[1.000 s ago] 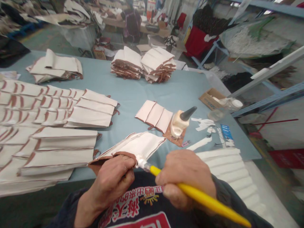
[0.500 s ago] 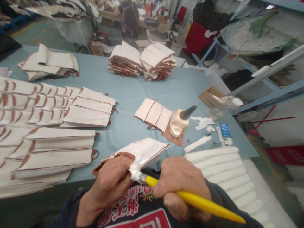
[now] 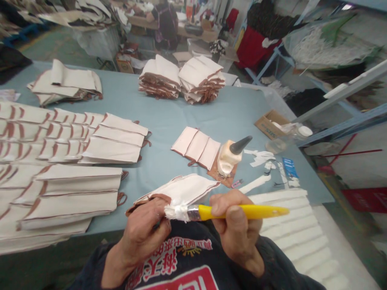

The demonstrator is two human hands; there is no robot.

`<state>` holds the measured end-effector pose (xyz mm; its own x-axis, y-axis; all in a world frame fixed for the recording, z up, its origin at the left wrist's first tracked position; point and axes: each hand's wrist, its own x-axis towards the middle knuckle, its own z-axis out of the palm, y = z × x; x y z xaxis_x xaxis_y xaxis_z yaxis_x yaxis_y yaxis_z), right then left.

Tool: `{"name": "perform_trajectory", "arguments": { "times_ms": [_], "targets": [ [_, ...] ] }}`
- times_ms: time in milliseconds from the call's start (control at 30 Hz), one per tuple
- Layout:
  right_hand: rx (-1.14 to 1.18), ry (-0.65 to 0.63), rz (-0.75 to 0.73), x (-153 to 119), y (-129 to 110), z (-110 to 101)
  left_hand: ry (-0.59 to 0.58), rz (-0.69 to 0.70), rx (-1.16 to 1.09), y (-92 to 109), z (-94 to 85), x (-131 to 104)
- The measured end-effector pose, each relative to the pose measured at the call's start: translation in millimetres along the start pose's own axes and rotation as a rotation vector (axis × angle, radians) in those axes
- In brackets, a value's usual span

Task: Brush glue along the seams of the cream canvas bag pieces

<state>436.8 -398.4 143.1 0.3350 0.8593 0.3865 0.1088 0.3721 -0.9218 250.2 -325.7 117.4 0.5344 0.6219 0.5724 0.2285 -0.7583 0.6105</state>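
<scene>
My right hand point(image 3: 238, 229) is closed around the yellow handle of a paintbrush point(image 3: 208, 212). Thick white paste coats its bristles, which point left. Those bristles meet the near edge of a cream fabric piece with brown trim point(image 3: 187, 187), close to my left fingertips. My left hand point(image 3: 146, 229) pinches that piece by its brown-edged end and holds it tilted above the table's near edge. The inside of the piece and the bristle tips are partly hidden by my left fingers.
Overlapping cream pieces point(image 3: 111, 139) cover the left of the blue-topped table point(image 3: 157, 114). Two stacks point(image 3: 201, 76) stand at the back. A glue bottle with a dark nozzle point(image 3: 228, 159) is beside a single piece point(image 3: 196, 147). White padded strips point(image 3: 284, 225) lie right; a person point(image 3: 165, 24) is behind.
The paintbrush has swung from slanting down to the right to nearly level, and my right hand has turned with it. My left hand still grips the fabric piece, shifted slightly right.
</scene>
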Motion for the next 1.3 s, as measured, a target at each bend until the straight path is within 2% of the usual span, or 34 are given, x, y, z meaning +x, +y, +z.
{"name": "perform_trajectory", "arguments": {
  "times_ms": [67, 133, 200, 300, 433, 533, 600, 667, 767, 867, 900, 967, 1033, 1067, 1100, 1167, 1233, 1300],
  "targets": [
    [0.105, 0.113, 0.016, 11, -2, -2, -0.022, -0.029, -0.044, 2, -0.4, 3],
    [0.1, 0.121, 0.025, 27, 4, -10, -0.047, -0.063, -0.12, 6, -0.6, 6],
    [0.051, 0.04, 0.07, 45, 18, -22, -0.082, -0.103, -0.207, 10, -1.1, 10],
    [-0.054, -0.159, 0.154, 64, 51, -32, -0.146, -0.197, -0.316, 15, -2.4, 14],
    [-0.211, -0.335, 0.113, 62, 83, -22, -0.211, -0.331, -0.525, 19, -2.8, 10],
    [-0.236, -0.248, 0.056, 52, 86, -9, -0.269, -0.464, -0.762, 17, -1.6, 1],
    [-0.312, -0.126, -0.042, 50, 81, -6, -0.299, -0.62, -0.98, 12, -2.0, -5],
    [-0.414, -0.051, -0.168, 52, 74, -6, -0.291, -0.753, -1.085, 7, -4.4, -4],
    [-0.52, -0.07, -0.327, 56, 67, -8, -0.298, -0.839, -0.891, 0, -9.6, 13],
    [-0.542, -0.119, -0.404, 57, 62, -7, -0.311, -0.886, -0.718, -4, -12.0, 36],
    [-0.508, -0.102, -0.389, 57, 60, -7, -0.3, -0.89, -0.714, -5, -12.1, 43],
    [-0.367, 0.011, -0.305, 56, 51, -10, -0.287, -0.872, -0.724, -7, -12.8, 51],
    [-0.167, 0.144, -0.208, 57, 37, -14, -0.311, -0.849, -0.714, -8, -15.2, 55],
    [-0.074, 0.17, -0.173, 57, 29, -16, -0.334, -0.835, -0.686, -8, -17.2, 56],
    [0.001, 0.154, -0.148, 58, 21, -18, -0.36, -0.814, -0.649, -8, -19.5, 58],
    [0.062, 0.012, -0.126, 60, 9, -19, -0.431, -0.754, -0.572, -6, -24.3, 61],
    [-0.01, -0.135, -0.172, 64, 3, -15, -0.507, -0.686, -0.475, -2, -28.1, 64],
    [-0.153, -0.186, -0.283, 69, 4, -10, -0.52, -0.634, -0.374, 3, -30.5, 66]
  ]
}}
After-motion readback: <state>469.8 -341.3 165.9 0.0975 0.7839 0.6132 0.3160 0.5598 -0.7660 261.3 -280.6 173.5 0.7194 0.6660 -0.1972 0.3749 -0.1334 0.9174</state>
